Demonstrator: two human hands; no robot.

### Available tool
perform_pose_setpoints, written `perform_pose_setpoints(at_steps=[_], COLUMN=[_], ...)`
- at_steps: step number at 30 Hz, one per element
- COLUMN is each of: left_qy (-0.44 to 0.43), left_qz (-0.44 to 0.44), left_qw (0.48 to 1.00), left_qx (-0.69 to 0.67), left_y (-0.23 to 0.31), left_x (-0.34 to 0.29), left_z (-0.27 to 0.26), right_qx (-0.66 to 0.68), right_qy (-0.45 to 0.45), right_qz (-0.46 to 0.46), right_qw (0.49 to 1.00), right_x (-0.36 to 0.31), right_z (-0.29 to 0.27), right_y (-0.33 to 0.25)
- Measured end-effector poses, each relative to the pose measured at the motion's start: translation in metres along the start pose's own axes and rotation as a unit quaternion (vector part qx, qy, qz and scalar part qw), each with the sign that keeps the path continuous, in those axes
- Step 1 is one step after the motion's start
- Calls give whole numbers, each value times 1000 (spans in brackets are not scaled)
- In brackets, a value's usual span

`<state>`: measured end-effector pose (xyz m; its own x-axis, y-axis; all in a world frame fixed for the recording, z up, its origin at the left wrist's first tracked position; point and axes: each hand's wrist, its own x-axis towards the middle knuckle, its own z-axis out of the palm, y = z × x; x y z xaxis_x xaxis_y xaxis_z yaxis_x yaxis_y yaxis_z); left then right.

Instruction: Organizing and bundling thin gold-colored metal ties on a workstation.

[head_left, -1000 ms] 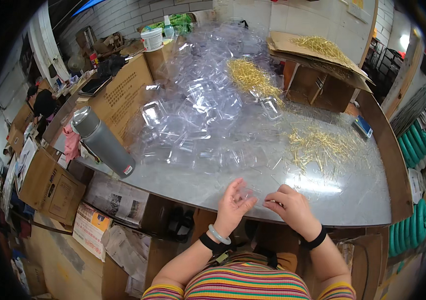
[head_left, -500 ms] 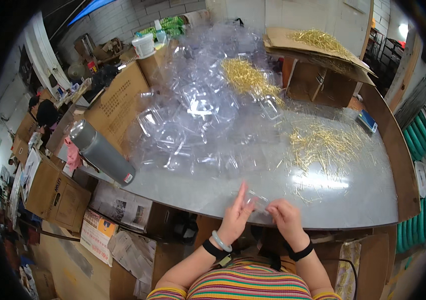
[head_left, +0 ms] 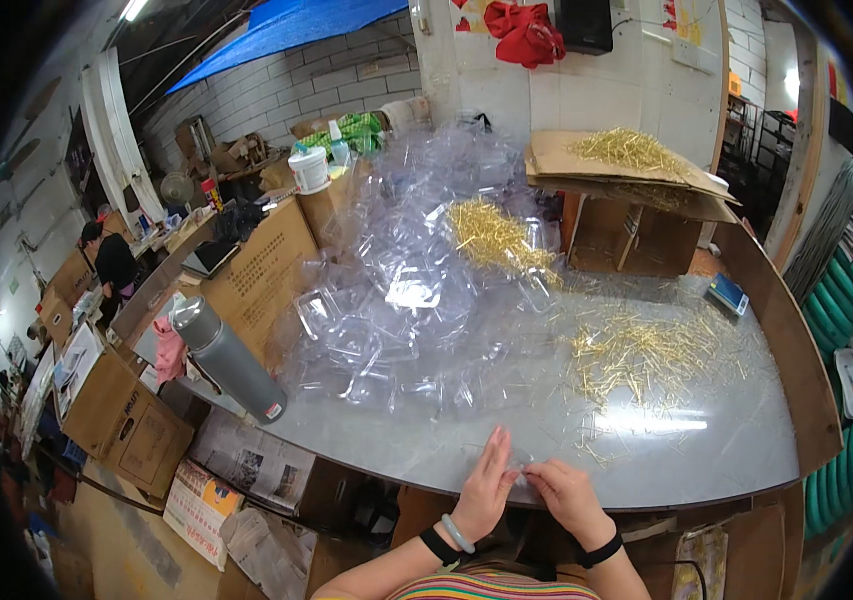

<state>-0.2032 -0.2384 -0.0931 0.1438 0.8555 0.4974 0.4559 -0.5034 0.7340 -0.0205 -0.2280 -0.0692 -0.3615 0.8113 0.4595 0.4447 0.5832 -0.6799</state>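
At the table's front edge my left hand (head_left: 486, 490) has its fingers stretched out together and pointing away from me. The thumb bends in toward a small clear plastic piece (head_left: 518, 463), which is mostly hidden between the hands. My right hand (head_left: 564, 495) is closed in a pinch at that same spot, thumb and forefinger together; what lies in the pinch is too small to make out. Loose gold-coloured thin metal pins (head_left: 641, 355) lie scattered ahead of the right hand. Beyond the left hand rises a big heap of clear plastic pieces (head_left: 416, 240).
More gold pins (head_left: 499, 238) lie on the heap, and others (head_left: 628, 150) on flat cardboard (head_left: 556, 160) atop an open box. A grey flask (head_left: 231, 360) stands at the left edge of the grey table (head_left: 366, 440). A cardboard wall (head_left: 781, 330) borders the right side.
The view has tilted up, so everything sits lower in the picture. My hands have drawn closer together, and less of the clear plastic piece shows between them.
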Motion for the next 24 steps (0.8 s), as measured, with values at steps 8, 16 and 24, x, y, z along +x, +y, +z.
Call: perform_pose_setpoints(at_steps=[8,16,24], left_qy=[86,49,57], left_qz=[-91,-96,-123], left_qw=[952,966,982], left_qx=[-278,-237,-131], left_y=[4,-4,2], left_x=[-19,-32,-35], left_z=[10,2,-6], right_qx=[-65,-107,-143], right_qy=[56,51,85], right_qz=[1,6,34], right_qw=[996,993,985], right_x=[-10,-18,-15], right_z=[19,24,31], right_y=[-18,-25,-28])
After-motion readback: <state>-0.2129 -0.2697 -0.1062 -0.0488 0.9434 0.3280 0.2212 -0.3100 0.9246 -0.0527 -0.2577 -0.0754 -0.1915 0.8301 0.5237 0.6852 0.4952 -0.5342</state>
